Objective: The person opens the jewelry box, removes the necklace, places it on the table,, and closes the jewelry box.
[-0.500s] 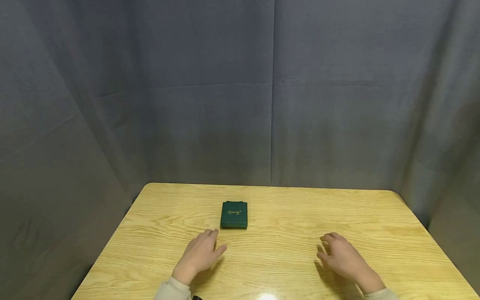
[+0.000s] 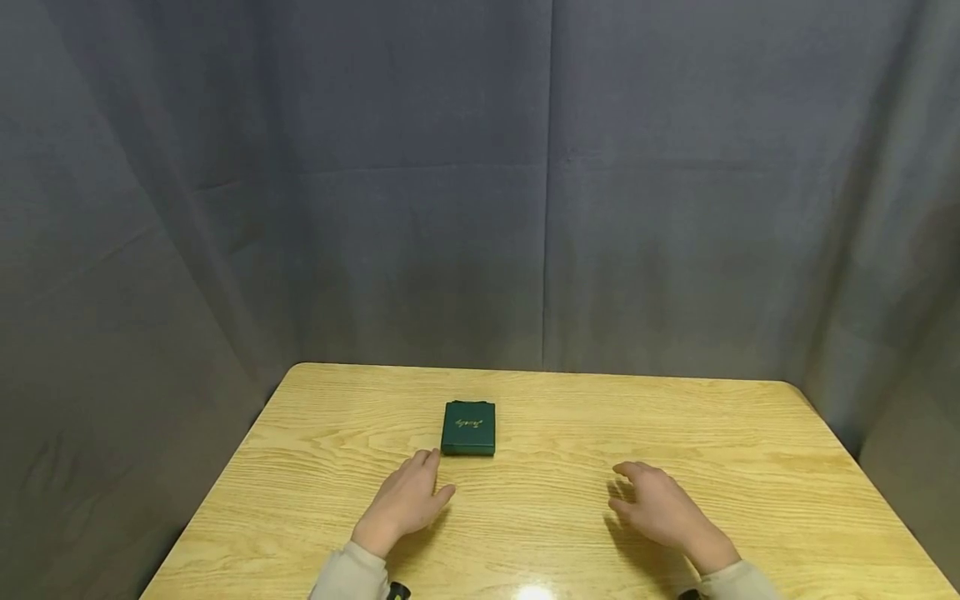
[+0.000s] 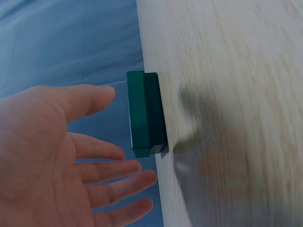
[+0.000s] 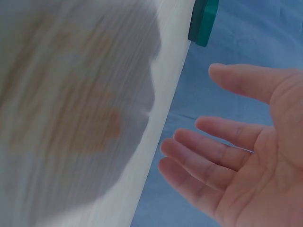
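Note:
A dark green jewelry box [image 2: 468, 428] with gold script on its lid lies on the table, left of the middle; the lettering looks upside down from here. My left hand [image 2: 407, 498] hovers just in front of the box's near left corner, fingers extended and thumb apart, holding nothing. In the left wrist view the box [image 3: 140, 113] appears side-on beyond the fingertips. My right hand [image 2: 663, 510] is above the table well to the right of the box, its fingers loosely bent and nothing in it. The right wrist view has the box [image 4: 204, 21] at the top.
The light wood-grain table [image 2: 570, 467] has rounded far corners. Grey curtains [image 2: 420, 208] hang behind it and along both sides. A bright light reflection [image 2: 535, 592] shows at the bottom middle.
My right hand has shifted left toward the middle of the table. The left hand has edged slightly forward, nearer the box. The box stays in place.

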`<state>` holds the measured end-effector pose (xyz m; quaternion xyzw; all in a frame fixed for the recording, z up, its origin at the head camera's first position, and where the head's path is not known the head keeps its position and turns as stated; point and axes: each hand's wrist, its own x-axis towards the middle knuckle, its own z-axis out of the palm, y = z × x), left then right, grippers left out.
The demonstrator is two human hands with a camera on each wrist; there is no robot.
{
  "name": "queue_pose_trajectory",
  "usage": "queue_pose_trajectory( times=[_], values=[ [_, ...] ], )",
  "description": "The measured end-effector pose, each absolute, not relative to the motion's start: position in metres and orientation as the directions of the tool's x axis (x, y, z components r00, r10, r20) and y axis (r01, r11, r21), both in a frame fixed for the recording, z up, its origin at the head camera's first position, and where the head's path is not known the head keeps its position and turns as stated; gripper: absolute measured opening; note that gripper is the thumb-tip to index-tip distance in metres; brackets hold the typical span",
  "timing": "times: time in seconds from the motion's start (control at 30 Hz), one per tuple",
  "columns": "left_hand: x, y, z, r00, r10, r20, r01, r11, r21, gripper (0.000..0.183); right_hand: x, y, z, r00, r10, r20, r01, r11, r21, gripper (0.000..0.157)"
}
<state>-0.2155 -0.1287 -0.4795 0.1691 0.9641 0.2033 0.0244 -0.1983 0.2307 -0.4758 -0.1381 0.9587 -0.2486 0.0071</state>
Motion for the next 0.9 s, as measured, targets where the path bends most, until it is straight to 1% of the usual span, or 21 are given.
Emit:
queue_pose_trajectory(
  times=[0.5,0.9],
  values=[
    [-0.218,-0.125,-0.475,-0.942,0.335,0.024,0.318,0.865,0.388,0.060,-0.212,0.194,-0.472,-0.939,-0.328,0.105,-0.337,0.812,-0.476,0.038],
    [-0.220,-0.121,-0.475,-0.952,0.302,0.045,0.297,0.882,0.366,0.065,-0.220,0.172,-0.469,-0.926,-0.361,0.112,-0.368,0.790,-0.490,0.037]
  ],
)
